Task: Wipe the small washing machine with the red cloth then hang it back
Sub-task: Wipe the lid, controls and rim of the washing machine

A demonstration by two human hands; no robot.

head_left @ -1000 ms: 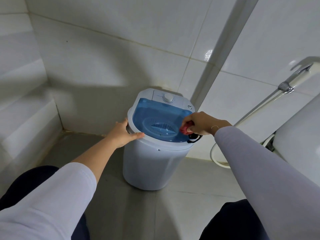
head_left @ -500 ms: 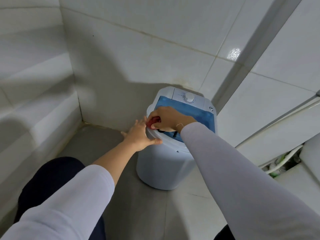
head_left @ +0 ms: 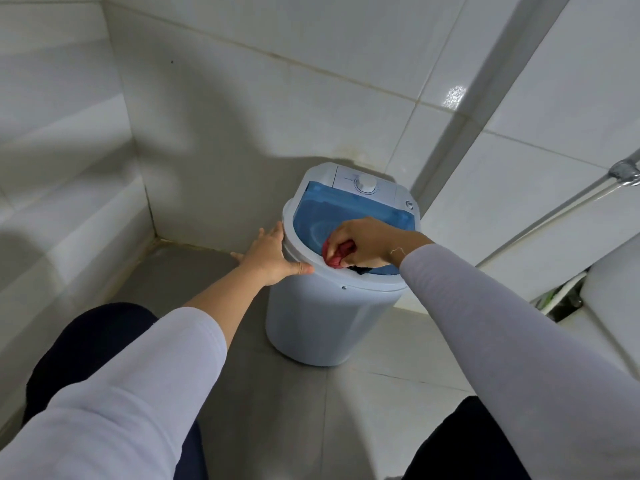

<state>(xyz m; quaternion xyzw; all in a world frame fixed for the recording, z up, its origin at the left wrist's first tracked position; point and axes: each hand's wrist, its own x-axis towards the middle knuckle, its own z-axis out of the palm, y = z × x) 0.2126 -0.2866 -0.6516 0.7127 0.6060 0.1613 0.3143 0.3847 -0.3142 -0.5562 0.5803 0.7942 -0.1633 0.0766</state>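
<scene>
A small white washing machine [head_left: 322,317] with a blue see-through lid and a white dial stands on the floor by the tiled wall. My right hand [head_left: 367,242] grips a bunched red cloth [head_left: 337,252] and presses it on the lid's near left part, by the rim. My left hand [head_left: 272,256] lies flat against the machine's left rim, fingers straight and spread, thumb along the front edge.
White tiled walls meet in a corner at the left [head_left: 152,216]. A metal hose and tap fitting [head_left: 620,174] run along the right wall. Part of a white toilet [head_left: 609,306] shows at the right edge. Grey floor tiles surround the machine.
My right hand with the red cloth went from the lid's right side to its left rim, then slid back a little towards the near middle. My left hand stayed on the left rim.
</scene>
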